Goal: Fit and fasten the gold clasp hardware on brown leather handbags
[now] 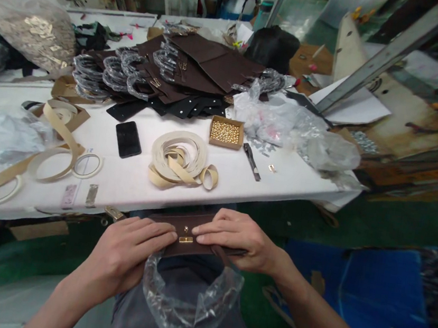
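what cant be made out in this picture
- Head view: underside of the dark brown leather-like panel, turned away from the camera.
- Head view: panel areas beneath the left hand and right hand, covered by fingers.
- Head view: any lettering on the small rectangular gold metal fitting, too small.
- Head view: the clear plastic bag of pale pieces, cut off by the frame edge.

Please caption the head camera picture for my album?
Left hand and right hand hold a brown panel with a gold fitting and plastic-wrapped handle, beside a cluttered white table.
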The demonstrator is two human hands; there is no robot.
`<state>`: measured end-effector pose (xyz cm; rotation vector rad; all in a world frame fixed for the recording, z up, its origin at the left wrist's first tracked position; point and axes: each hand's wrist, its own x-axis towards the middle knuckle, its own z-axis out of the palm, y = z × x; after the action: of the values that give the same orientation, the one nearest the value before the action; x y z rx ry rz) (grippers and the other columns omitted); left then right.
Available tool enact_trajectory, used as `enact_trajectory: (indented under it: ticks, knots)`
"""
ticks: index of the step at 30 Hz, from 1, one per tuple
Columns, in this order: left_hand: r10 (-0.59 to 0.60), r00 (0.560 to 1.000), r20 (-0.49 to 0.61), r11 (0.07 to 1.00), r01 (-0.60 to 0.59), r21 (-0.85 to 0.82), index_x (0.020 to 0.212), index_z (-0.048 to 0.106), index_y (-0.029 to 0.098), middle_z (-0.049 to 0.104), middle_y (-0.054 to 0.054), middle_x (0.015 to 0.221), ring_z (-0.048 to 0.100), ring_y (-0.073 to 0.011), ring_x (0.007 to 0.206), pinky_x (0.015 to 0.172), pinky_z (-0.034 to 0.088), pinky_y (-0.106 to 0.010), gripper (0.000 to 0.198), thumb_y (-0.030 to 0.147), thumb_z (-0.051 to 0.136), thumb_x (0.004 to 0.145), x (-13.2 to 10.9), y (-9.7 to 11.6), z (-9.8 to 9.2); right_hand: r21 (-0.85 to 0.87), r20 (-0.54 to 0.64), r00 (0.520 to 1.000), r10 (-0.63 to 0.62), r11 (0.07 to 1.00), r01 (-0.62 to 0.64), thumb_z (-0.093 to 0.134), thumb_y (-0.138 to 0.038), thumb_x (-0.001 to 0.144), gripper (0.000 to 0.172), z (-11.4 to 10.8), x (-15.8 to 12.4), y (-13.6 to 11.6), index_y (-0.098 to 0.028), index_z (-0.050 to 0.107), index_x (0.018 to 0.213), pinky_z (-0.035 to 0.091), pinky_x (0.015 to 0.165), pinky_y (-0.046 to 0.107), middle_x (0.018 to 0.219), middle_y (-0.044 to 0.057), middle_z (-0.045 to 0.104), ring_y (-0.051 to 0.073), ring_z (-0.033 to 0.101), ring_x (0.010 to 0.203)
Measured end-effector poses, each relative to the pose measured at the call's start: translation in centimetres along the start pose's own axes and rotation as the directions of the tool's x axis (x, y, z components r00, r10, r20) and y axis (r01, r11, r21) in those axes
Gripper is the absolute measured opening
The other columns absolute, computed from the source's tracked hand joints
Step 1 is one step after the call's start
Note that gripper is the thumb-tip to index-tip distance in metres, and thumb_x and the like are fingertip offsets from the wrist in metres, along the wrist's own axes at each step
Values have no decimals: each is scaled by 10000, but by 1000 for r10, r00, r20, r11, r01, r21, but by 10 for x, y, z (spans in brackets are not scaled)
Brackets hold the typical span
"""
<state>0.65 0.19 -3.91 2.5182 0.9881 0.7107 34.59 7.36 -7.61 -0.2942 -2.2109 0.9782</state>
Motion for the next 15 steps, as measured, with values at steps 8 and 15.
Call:
enact_trajectory:
  ticks: [8, 15]
  knots:
    - [-67, 997, 28, 954, 73, -290, 1399, 773, 284, 872, -92, 1250, 835, -265, 1109, 940, 675, -424, 418, 89, 665, 1045, 14, 14, 2, 199, 8, 999, 31, 979, -32, 785, -251, 1105, 379, 9, -2, -5, -277, 758, 1483, 600, 1026, 440, 1250, 107, 859, 239, 824, 1063]
    - [-130, 991, -32, 920, 109, -377, 1271, 831, 288, 882, -72, 1104, 835, -247, 986, 843, 682, -369, 281, 158, 711, 1053, 19, 22, -9, 178, -2, 992, 129, 976, -127, 798, -274, 1090, 317, -5, -4, -20, -249, 803, 1406, 631, 970, 365, 1196, 121, 843, 233, 803, 1029]
